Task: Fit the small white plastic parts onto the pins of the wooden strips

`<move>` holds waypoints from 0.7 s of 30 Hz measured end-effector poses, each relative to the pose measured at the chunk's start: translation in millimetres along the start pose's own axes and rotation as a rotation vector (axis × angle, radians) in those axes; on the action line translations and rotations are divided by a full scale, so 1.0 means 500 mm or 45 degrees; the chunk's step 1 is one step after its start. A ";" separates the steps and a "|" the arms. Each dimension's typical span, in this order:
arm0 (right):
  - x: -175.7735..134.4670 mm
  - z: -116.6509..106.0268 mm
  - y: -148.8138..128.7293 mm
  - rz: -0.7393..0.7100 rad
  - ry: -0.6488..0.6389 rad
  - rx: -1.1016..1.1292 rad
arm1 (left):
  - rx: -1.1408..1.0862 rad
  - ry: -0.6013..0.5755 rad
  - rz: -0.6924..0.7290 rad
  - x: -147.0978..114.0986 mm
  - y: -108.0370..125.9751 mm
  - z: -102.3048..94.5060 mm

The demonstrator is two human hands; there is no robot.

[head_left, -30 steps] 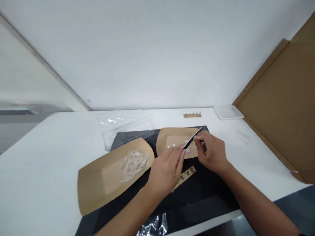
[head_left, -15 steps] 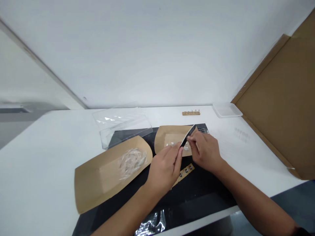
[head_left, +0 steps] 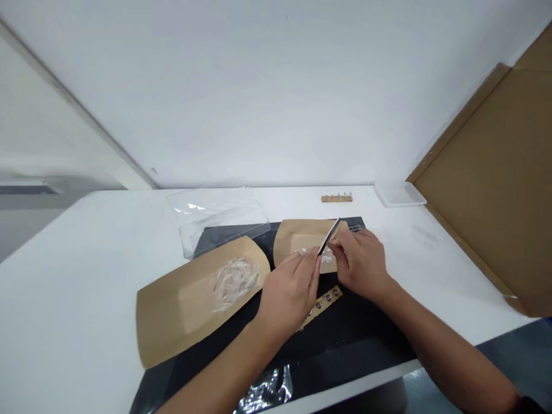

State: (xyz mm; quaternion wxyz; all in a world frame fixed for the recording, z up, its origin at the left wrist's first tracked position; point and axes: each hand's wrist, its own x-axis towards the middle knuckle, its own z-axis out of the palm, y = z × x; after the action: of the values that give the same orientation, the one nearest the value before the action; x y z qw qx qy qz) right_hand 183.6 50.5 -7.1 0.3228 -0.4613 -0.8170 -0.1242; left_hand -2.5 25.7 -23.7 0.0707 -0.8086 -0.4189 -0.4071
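Note:
My left hand is closed on the lower end of a thin black strip with a pale edge, which tilts up and to the right. Thumb and fingers of my right hand are pinched together against the strip's right side; whatever is between them is too small to make out. Beneath the hands, a small brown tray contains little white pieces. Partly covered by my left hand, a tan strip with several shiny metal studs lies on the black mat.
A larger brown tray with a heap of clear thin pieces is at left. Behind it are clear plastic covers. Another studded strip and a shallow translucent box lie near the wall. Cardboard stands at right.
Both hands stay close to the same place. The black strip has turned slightly, and the right fingers have shifted a little against it. The whole view has moved slightly.

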 end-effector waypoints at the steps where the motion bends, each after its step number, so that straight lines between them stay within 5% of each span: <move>1: 0.000 0.000 0.000 -0.022 -0.012 0.020 | 0.018 0.012 0.032 0.001 0.000 0.000; 10: -0.005 -0.001 -0.009 0.026 -0.038 0.113 | 0.187 -0.074 0.109 -0.007 -0.007 0.000; 16: -0.013 0.008 0.015 0.095 -0.088 0.343 | 0.318 -0.050 0.053 0.008 -0.022 -0.014; 21: -0.017 0.007 0.031 0.185 -0.120 0.478 | 0.431 -0.194 -0.066 0.008 -0.038 -0.021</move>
State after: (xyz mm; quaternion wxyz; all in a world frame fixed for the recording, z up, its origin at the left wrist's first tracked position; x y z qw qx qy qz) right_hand 198.4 54.9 -16.9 0.3727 -0.4561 -0.8046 0.0754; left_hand -21.8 35.5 -18.1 0.1634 -0.8026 -0.5062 -0.2699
